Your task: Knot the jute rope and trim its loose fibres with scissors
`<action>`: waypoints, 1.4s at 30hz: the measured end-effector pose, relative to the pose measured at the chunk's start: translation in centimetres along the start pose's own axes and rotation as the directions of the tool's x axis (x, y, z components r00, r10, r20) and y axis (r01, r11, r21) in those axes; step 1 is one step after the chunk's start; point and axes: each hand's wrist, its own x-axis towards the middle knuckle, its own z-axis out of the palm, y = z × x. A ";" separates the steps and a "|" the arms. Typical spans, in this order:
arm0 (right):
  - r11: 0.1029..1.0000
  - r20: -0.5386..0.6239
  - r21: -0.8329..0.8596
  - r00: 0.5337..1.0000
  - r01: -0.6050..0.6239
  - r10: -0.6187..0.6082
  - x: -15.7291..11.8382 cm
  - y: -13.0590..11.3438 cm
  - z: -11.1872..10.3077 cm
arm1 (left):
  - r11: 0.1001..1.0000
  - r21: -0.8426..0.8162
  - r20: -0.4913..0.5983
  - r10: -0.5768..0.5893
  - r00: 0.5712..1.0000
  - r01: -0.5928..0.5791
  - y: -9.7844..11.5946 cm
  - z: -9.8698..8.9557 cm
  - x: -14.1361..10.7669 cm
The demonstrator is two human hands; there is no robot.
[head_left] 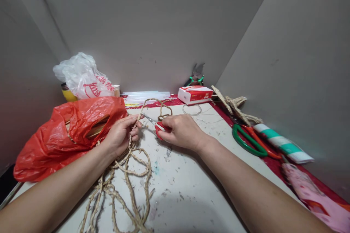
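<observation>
My left hand (124, 134) pinches a twisted straw rope (132, 185) between thumb and fingers, left of the middle. The rope's long loops hang below that hand and spread over the table toward the front. Another part arches up over to the right and curls behind my right hand. My right hand (182, 131) is closed around the red handles of small scissors (149, 118). Their blades point left and meet the rope just beside my left fingertips. Whether the blades are fully closed is too small to tell.
A red plastic bag (54, 134) of dry strips lies left, a white bag (82, 76) behind it. At the back are clear sticks (147, 96), a tissue pack (195, 94) and pruners (197, 74). Large green-and-red-handled shears (247, 142) and a striped roll (284, 143) lie right.
</observation>
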 end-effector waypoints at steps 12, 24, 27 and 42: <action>0.987 0.036 0.154 0.999 -0.042 0.037 -0.1 0.0 0.0 | 0.995 0.050 -0.115 0.092 0.989 -0.087 -0.1 0.0 0.1; 0.994 0.027 0.104 0.999 0.039 -0.042 -0.1 0.1 -0.1 | 0.990 0.094 -0.050 0.114 0.992 -0.109 -0.2 -0.2 0.1; 0.997 0.016 0.020 0.997 0.080 -0.081 -0.2 -0.1 -0.3 | 0.992 0.085 -0.019 0.092 0.996 -0.090 -0.1 -0.1 0.0; 0.998 -0.011 -0.048 0.999 0.042 -0.042 -0.1 0.7 -0.2 | 0.939 0.332 -0.058 0.122 0.991 -0.096 0.1 0.0 -0.1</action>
